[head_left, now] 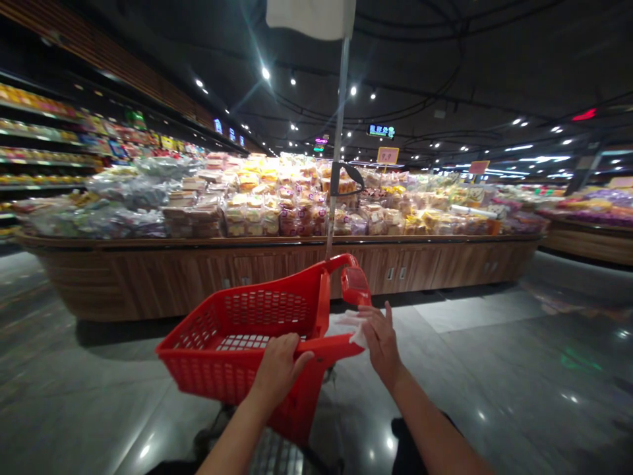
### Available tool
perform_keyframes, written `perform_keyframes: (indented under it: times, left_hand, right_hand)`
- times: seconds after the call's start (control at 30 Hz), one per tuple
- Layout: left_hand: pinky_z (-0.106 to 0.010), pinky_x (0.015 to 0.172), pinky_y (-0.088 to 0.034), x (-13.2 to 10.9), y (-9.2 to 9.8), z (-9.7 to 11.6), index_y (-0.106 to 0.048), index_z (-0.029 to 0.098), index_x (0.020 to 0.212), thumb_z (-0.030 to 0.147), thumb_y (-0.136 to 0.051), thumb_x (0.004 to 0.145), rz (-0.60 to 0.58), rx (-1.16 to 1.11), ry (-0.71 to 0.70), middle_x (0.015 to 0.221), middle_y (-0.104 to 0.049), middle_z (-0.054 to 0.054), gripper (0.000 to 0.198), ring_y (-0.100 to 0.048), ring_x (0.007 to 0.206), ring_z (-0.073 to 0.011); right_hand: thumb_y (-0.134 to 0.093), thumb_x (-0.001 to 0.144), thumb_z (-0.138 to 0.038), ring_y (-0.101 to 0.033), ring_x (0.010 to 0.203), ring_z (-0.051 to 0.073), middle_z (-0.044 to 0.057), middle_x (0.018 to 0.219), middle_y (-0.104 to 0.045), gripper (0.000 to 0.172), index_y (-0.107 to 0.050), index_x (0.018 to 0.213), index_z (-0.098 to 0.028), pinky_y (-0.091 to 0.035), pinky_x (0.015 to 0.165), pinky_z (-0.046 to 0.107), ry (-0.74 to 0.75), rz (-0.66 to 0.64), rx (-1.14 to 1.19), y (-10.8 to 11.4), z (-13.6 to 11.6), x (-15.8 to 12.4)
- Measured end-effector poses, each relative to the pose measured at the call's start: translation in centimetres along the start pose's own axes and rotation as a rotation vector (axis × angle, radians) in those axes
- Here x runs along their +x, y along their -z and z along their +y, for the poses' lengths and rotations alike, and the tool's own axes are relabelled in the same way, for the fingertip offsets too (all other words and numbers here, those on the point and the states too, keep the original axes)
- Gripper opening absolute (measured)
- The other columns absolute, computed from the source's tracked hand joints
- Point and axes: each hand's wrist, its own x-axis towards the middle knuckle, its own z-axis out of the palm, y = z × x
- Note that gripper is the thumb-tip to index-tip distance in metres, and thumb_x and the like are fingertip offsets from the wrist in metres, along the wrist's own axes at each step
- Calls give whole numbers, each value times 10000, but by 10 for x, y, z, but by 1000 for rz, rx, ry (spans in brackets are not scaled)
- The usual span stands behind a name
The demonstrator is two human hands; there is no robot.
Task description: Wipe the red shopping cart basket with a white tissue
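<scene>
A red plastic shopping cart (291,290) stands in front of me, turned so its basket points left, and its basket holds nothing that I can see. My left hand (281,361) is closed over the near side rim, thumb towards the handle. At the handle end, my right hand (382,335) presses a thin white tissue (359,335) against the near end of the red handle (356,285). Part of the tissue is blurred and translucent, and the right fingertips are partly smeared. A pole (341,119) with a black hook rises from the cart's far side.
A long wooden display counter (277,264) heaped with packaged bread (252,214) runs across behind the cart. Stocked shelves (39,158) line the left. Another display (593,227) stands at the right. Shiny grey tiles (469,369) cover the floor.
</scene>
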Motion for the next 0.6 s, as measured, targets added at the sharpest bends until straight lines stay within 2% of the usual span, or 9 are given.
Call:
perform_keyframes:
  times: [0.1, 0.23, 0.33, 0.47, 0.6]
  left_hand:
    - [-340, 749, -428, -3, 3, -3, -550, 178, 863, 508, -373, 878, 2, -19, 2, 861, -623, -63, 374, -561, 813, -214]
    - [-347, 756, -444, -5, 6, -11, -568, 185, 863, 536, -369, 866, 19, -29, -10, 858, -639, -59, 404, -576, 821, -217]
    - [-346, 761, -460, -7, 7, -22, -580, 183, 866, 576, -352, 856, 70, -22, -32, 850, -649, -62, 455, -587, 814, -215]
    - [-350, 803, -471, -15, 7, -45, -589, 178, 908, 599, -315, 857, 115, -12, -69, 918, -660, -82, 504, -594, 872, -220]
    - [-377, 890, -457, -28, 7, -73, -593, 176, 995, 622, -316, 842, 144, -22, -48, 1018, -664, -99, 547, -587, 977, -231]
  right_hand:
    - [-305, 929, -223, -537, 1100, 187, 4, 883, -689, 341, -643, 879, -230, -20, 1111, 508, 66, -133, 21, 10, 11, 19]
    - [-278, 923, -231, -421, 1235, 193, -1, 1022, -682, 365, -641, 954, -241, 17, 1108, 507, 108, -175, -111, 16, 28, 31]
    - [-237, 927, -251, -380, 1273, 213, 27, 1145, -638, 394, -597, 1087, -227, 21, 1099, 531, 149, -108, -162, 7, 29, 21]
    - [-228, 932, -275, -387, 1274, 243, 98, 1284, -538, 404, -461, 1249, -184, -48, 1091, 570, 172, -50, -107, -12, 11, -11]
    - [-310, 919, -320, -436, 1234, 252, 89, 1254, -561, 367, -476, 1225, -204, -42, 1092, 583, 278, -73, -83, -19, -6, -20]
